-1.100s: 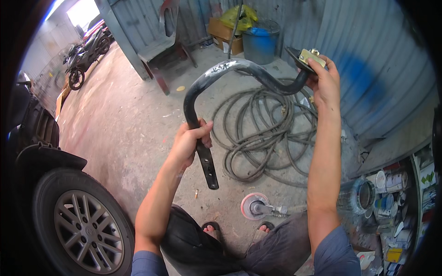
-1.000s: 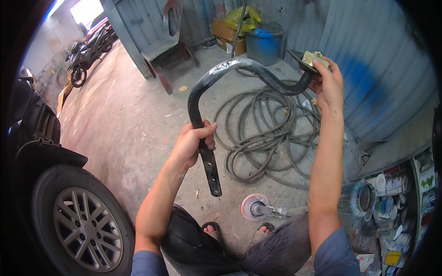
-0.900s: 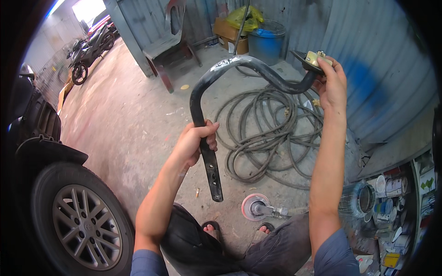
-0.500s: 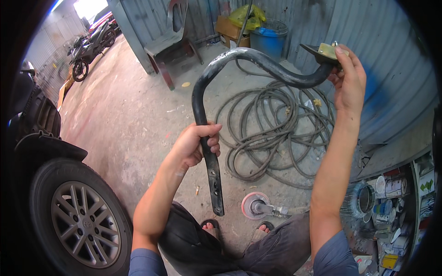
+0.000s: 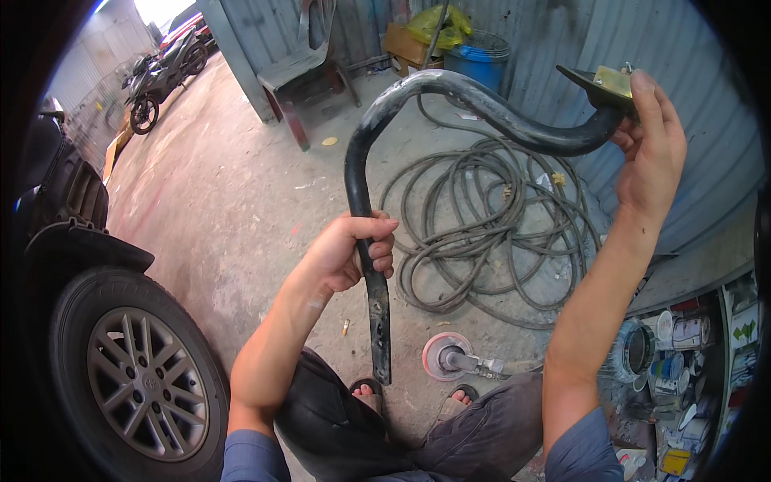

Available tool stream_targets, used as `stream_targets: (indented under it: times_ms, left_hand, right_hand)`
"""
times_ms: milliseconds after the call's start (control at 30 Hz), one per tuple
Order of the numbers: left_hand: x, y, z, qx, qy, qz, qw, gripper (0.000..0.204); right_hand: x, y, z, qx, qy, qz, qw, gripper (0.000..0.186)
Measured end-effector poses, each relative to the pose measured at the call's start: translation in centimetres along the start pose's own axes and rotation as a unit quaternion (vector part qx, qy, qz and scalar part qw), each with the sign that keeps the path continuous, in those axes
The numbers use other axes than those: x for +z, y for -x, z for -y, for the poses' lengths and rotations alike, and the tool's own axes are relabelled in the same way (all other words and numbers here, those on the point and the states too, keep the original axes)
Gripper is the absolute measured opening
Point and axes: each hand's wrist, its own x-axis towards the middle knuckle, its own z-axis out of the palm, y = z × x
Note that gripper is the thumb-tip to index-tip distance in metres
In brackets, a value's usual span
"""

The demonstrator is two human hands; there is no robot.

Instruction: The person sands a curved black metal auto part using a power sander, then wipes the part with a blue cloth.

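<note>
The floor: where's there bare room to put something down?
Mostly bare floor lies left of the left hand, bordered by the wheel and the chair. To the hand's right it's crowded: coiled hose, a round-padded tool below it, and cans at the lower right.

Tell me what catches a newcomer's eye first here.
A bent black tube arches across the middle, the left grip around its lower leg and the right grip at its far end, by a yellowish metal plate. Beyond it, a tangle of dark hose lies on the floor; a spoked wheel stands at lower left.
</note>
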Motion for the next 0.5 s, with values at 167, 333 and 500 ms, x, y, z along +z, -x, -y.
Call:
stream_targets:
  times_ms: [167,333,500]
  left_hand:
    - [-0.1,-0.3,0.5,0.106,-0.079,-0.021,0.991,0.022]
    - [-1.3,-1.7,1.0,0.239,-0.222,-0.067,0.943,0.027]
    - [-3.1,-2.5,1.0,0.284,-0.356,-0.104,0.884,0.028]
  right_hand:
    - [0.3,0.3,0.1,0.025,-0.01,0.006,1.0,0.054]
    - [-0.1,-0.3,-2.6,0.085,-0.014,0.012,0.996,0.05]
    - [0.3,-0.5,-5.6,0.133,-0.016,0.03,0.991,0.054]
